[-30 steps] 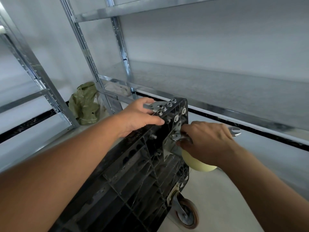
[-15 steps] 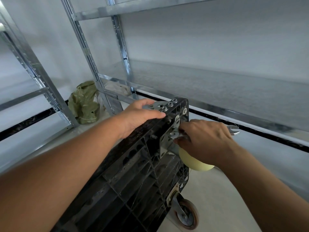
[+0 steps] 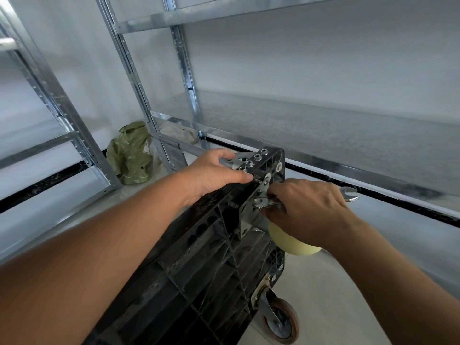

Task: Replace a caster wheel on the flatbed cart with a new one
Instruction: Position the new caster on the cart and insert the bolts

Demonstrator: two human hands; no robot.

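Black plastic cart (image 3: pixel 199 265) stands on edge; left hand (image 3: pixel 214 175) grips its top corner; right hand (image 3: pixel 306 207) clamps a wrench (image 3: pixel 349 193) at the cream caster's (image 3: pixel 291 242) plate.

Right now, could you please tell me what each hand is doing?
Left hand: fingers curled over the top edge of the upturned cart, gripping it.
Right hand: gripping a wrench at the new caster's mounting plate.
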